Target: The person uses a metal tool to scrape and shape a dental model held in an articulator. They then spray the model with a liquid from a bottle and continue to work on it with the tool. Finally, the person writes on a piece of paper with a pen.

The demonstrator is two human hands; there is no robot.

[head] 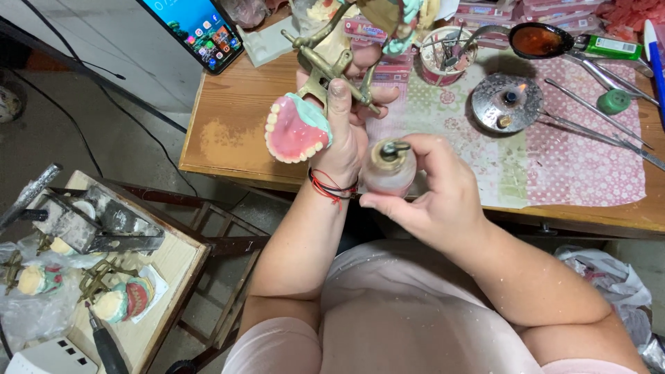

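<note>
My left hand (346, 131) grips a brass dental articulator (320, 66) that carries a pink wax denture with white teeth (296, 129) on a pale green plaster base. The denture tilts toward me, teeth facing down-left. My right hand (433, 187) holds a small rounded bottle with a metal top (390, 166) just right of my left wrist, which wears red and black string bracelets (331, 185). Both hands hover over the front edge of the wooden table (228, 131).
On a patterned cloth (575, 159) sit a lit spirit burner on a round metal dish (504, 104), long metal instruments (596, 111), a cup of tools (447, 55) and a spoon-like ladle (537, 40). A phone (194, 29) lies far left. A side table (173, 263) holds more articulated models and metal flasks.
</note>
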